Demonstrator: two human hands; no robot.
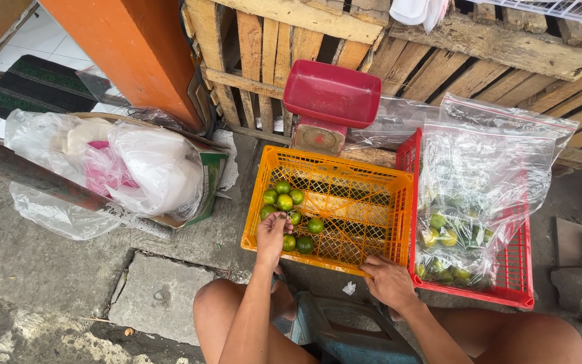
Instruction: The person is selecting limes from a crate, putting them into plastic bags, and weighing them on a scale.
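Note:
An orange plastic crate [365,195] sits on the ground before me, with several small green limes [284,201] gathered in its left part. My left hand [272,232] reaches into that crate, fingers pinched at a lime among the group. My right hand [389,280] rests on the crate's near right corner, gripping its rim. Right of it stands a red crate [520,269] holding a large clear plastic bag [486,175] with more green limes [449,237] at its bottom.
A red weighing scale [329,101] stands behind the orange crate against wooden pallets [479,61]. White and clear plastic bags [116,168] fill a box at left. An orange pillar [136,47] rises at back left. A low blue stool [345,330] sits between my knees.

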